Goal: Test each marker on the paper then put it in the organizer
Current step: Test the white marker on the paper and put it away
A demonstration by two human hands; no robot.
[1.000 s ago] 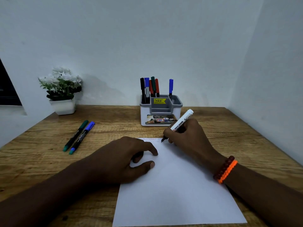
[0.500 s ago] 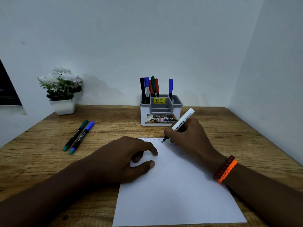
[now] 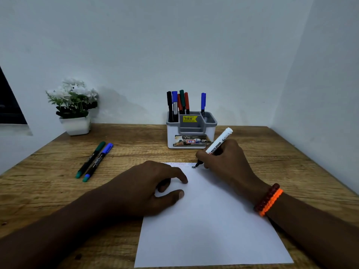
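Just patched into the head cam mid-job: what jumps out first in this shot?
At centre, the right hand presses a white whiteboard marker tip-down at the far edge of the paper, beside earlier scribbles, while the left hand pins the sheet. Behind stands the organizer holding several capped markers. A green marker and blue marker lie on the table at left.

Dim, cool, even light; the white rectangular paper sheet (image 3: 209, 226) is brightest. A soft shadow falls on the wall behind it. Wide-angle bending shows toward the edges; focus stays sharp.
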